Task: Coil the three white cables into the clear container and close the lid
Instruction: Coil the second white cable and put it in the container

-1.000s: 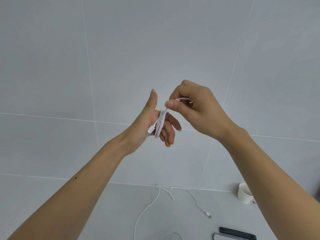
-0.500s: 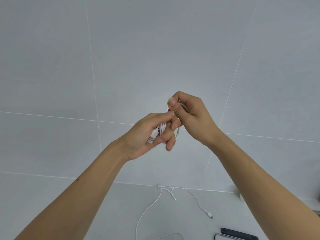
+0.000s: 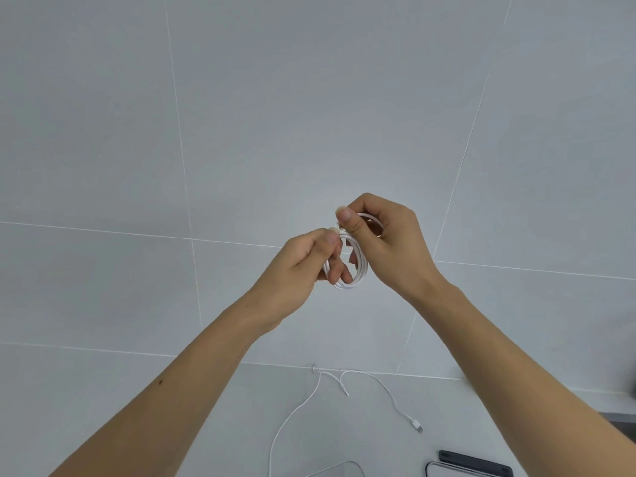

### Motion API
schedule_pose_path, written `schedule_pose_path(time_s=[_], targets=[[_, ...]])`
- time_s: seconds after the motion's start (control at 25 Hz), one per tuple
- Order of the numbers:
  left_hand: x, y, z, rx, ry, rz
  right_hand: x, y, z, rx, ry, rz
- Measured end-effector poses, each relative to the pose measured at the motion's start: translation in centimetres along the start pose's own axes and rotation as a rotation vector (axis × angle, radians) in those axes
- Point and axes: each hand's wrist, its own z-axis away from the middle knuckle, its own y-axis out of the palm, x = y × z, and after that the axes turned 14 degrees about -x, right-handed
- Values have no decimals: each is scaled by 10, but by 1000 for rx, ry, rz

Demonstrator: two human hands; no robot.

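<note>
The coil (image 3: pixel 347 285) looks like smooth white plastic, faintly glossy. Wall (image 3: pixel 309 98) tiles and desk (image 3: pixel 344 435) are smooth and matt. At 5 o'clock, a cable (image 3: pixel 389 390) plug (image 3: pixel 417 425) has a metal-looking tip.

- The left hand (image 3: pixel 303 263) has closed. One second ago its thumb stood straight up and the fingers were spread; now the left thumb (image 3: pixel 328 241) is bent down and pinches the top of the coiled cable (image 3: pixel 358 273).
- The coiled cable was a tight band round the left fingers, seen from its edge. Now it shows as an open ring that hangs under both hands, with the left fingertips inside it.
- The right hand (image 3: pixel 389 242) held the free end above the left hand; now it is lower and grips the ring's top, touching the left thumb.
- The metal plug seen half a second ago at the left hand is now hidden.
</note>
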Motion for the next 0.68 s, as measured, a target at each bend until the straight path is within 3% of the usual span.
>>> schedule_pose_path(time_s=[0.24, 0.44, 0.68], targets=[[-2, 5, -8, -182, 287, -298, 9, -1, -8, -55, -7, -73], [-7, 1, -11, -224, 285, -280, 6, -10, -11, 47, 44, -98], [-11, -5, -14, -204, 218, -176, 11, -27, -12, 106, -9, 173]])
